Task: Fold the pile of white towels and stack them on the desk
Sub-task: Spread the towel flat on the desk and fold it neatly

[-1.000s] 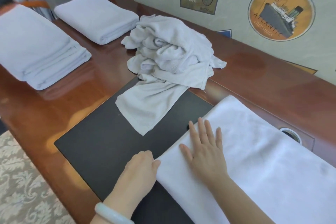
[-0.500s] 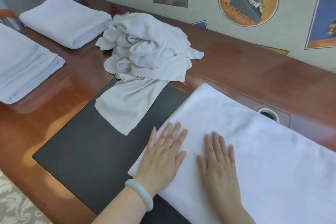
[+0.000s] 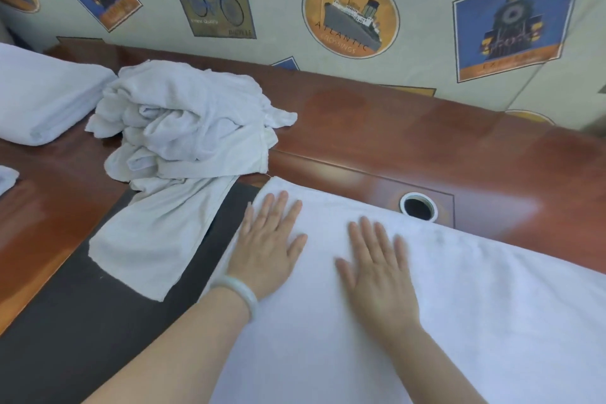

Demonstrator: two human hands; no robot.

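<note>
Both hands lie flat, palms down and fingers spread, gripping nothing, on a white towel (image 3: 475, 298) spread across the near right part of the desk (image 3: 393, 128). Farthest left, a folded towel (image 3: 42, 98) rests on the desk near the wall, and the corner of another folded towel (image 3: 7, 178) shows at the left edge below it. Just right of the first folded towel sits the pile (image 3: 187, 121) of crumpled white towels, touching or nearly touching it. One loose towel (image 3: 157, 233) trails from the pile toward the viewer, its lower end lying on a dark mat (image 3: 72, 321) set into the desk top.

Next comes the left hand (image 3: 267, 244), pressed on the spread towel close to its left edge and far corner, fingers pointing away from the viewer. A pale bangle (image 3: 241, 293) circles that wrist, and the bare forearm runs down to the lower left. That edge of the towel overlies the mat, just beside the trailing loose towel but apart from it.

Right of it, with a gap of bare towel between, the right hand (image 3: 377, 275) presses the cloth too; it looks slightly blurred. Beyond its fingertips, at the towel's far edge, a round cable hole (image 3: 418, 208) opens in the desk, its near rim touched or barely covered by the cloth. The towel runs on to the right edge of the view. Behind the desk, wallpaper (image 3: 426, 69) carries prints of a bicycle, a ship and a clock tower.
</note>
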